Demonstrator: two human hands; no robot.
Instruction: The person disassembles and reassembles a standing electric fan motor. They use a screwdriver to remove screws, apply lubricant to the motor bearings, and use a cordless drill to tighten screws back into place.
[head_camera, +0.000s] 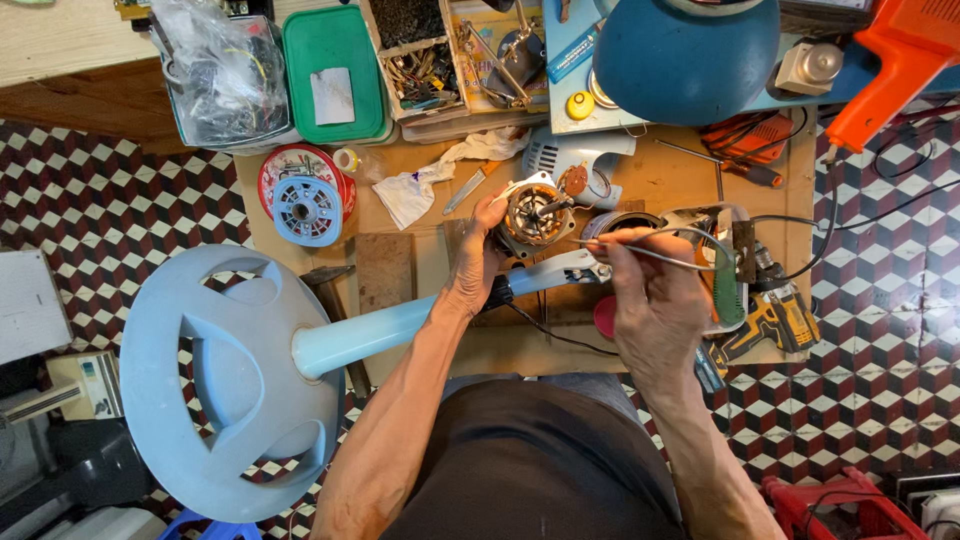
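A pale blue fan stand lies on its side, its round base (225, 385) at the left and its pole (380, 332) running right to a bare motor (534, 214) with copper windings. My left hand (476, 258) grips the motor's left side. My right hand (650, 290) pinches a thin grey wire (655, 253) that curves toward the motor from the right.
A cardboard sheet (680, 170) covers the checkered floor. On it lie a white cloth (425, 185), a screwdriver (740, 170), a yellow drill (775, 315) and a red-and-blue fan part (305, 195). Behind stand a green-lidded box (335, 70), a parts tray (425, 60) and an orange heat gun (890, 70).
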